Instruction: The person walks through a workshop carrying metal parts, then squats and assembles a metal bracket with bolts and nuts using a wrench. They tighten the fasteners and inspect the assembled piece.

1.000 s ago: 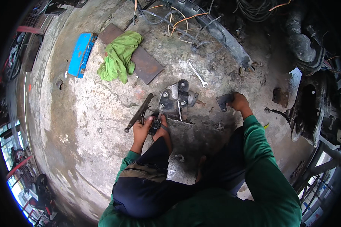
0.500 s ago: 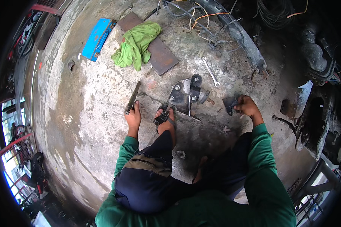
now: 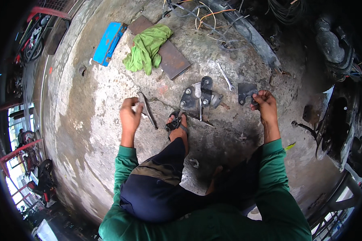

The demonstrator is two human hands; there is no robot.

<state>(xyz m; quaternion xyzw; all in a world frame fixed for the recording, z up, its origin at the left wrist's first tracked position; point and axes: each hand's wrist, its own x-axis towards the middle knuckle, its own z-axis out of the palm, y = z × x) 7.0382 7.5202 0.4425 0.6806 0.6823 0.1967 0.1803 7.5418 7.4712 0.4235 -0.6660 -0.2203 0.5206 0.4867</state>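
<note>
My left hand [image 3: 130, 114] is beside a dark metal bar-like tool [image 3: 150, 113] on the concrete, its fingers loosely bent and apart, with nothing visible between them. In my right hand [image 3: 266, 106] a flat dark metal plate [image 3: 245, 91] with holes and a cut-out edge is pinched at its near right corner. Between the hands lies a bolted metal bracket assembly [image 3: 196, 95] with a rod and a stub sticking out of it. My sandalled foot [image 3: 177, 124] rests just to its near left. A combination wrench [image 3: 224, 75] lies beyond the plate.
A green cloth [image 3: 149, 46] lies over a rusty flat metal plate [image 3: 175, 62], near a blue metal box [image 3: 108, 42]. Loose wires [image 3: 213, 24] and a long metal beam [image 3: 257, 38] lie at the far right. Dark vehicle parts [image 3: 336, 120] line the right side.
My left hand has let go of the bar-like tool, which now lies turned on the floor, and moved left. My right hand has lifted the plate slightly farther away and turned it.
</note>
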